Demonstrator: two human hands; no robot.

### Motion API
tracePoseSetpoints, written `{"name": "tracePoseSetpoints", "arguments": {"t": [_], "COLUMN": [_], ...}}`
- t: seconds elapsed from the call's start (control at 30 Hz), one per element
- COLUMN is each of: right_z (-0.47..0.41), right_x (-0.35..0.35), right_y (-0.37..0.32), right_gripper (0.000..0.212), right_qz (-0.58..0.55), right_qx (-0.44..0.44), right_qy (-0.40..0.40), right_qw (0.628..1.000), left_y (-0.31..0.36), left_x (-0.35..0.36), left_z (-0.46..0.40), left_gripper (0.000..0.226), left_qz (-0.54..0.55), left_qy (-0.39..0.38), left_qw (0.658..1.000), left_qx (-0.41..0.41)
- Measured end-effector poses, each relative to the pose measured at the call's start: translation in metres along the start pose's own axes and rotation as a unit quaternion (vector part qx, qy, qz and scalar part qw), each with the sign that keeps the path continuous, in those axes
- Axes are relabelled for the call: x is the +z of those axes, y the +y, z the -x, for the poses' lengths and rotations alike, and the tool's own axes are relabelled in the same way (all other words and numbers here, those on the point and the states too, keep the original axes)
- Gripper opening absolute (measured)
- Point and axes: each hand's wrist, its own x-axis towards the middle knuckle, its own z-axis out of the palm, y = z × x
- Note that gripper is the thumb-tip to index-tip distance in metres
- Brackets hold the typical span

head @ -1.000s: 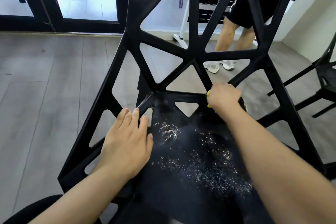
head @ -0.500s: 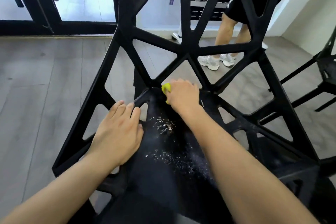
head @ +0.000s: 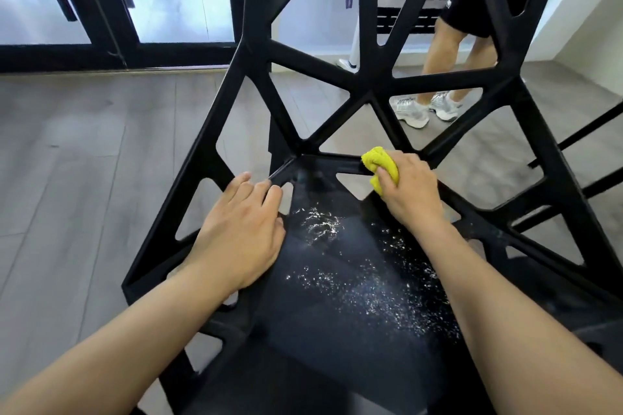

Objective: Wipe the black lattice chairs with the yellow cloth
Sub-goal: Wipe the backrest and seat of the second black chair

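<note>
Yellow cloth (head: 381, 163) bunched in right hand (head: 409, 189), now back rightward along the rear seat bar of the black lattice chair (head: 367, 91) after sweeping left. Left hand (head: 241, 229) stays flat, bracing seat edge. Droplets nearer than the cloth remain unwiped.

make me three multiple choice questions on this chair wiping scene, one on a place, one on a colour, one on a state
1. Where is the cloth?
A. At the back edge of the seat
B. On the floor
C. On the chair's top rail

2. What colour is the cloth?
A. Blue
B. Yellow
C. White

3. What is the left hand doing?
A. Holding a spray bottle
B. Hanging off the chair
C. Resting flat on the seat's left side

Answers:
1 A: the yellow cloth sits where the seat of the black lattice chair meets the backrest.
2 B: it is bright yellow in the right hand.
3 C: the left hand lies open, fingers straight.
</note>
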Motion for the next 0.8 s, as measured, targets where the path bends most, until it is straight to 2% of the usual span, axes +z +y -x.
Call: {"name": "tracePoseSetpoints", "arguments": {"t": [0.1, 0.17, 0.23, 0.4, 0.6, 0.8], "right_z": [0.004, 0.012, 0.01, -0.004, 0.002, 0.009], "right_x": [0.023, 0.043, 0.046, 0.041, 0.045, 0.039], "right_y": [-0.055, -0.086, -0.099, -0.088, -0.109, -0.129], "right_gripper": [0.035, 0.037, 0.039, 0.041, 0.037, 0.033], "right_qz": [-0.092, -0.075, -0.046, -0.031, -0.048, 0.006], "right_qx": [-0.063, -0.108, -0.099, -0.127, -0.038, -0.013], "right_qy": [-0.064, -0.065, -0.051, -0.067, -0.061, -0.074], "right_qw": [0.992, 0.989, 0.993, 0.989, 0.996, 0.997], "left_y": [0.02, 0.03, 0.031, 0.031, 0.031, 0.03], "left_x": [-0.005, -0.004, -0.003, -0.003, 0.005, 0.011], "left_z": [0.044, 0.081, 0.101, 0.099, 0.101, 0.097], "left_gripper": [0.049, 0.048, 0.048, 0.049, 0.048, 0.045], "left_qz": [0.027, 0.052, 0.055, 0.077, 0.094, 0.103], "left_qy": [-0.026, -0.028, -0.028, -0.021, -0.007, 0.044], "left_qw": [0.999, 0.996, 0.996, 0.995, 0.994, 0.992], "left_qx": [0.035, 0.064, 0.057, 0.053, 0.051, 0.062]}}
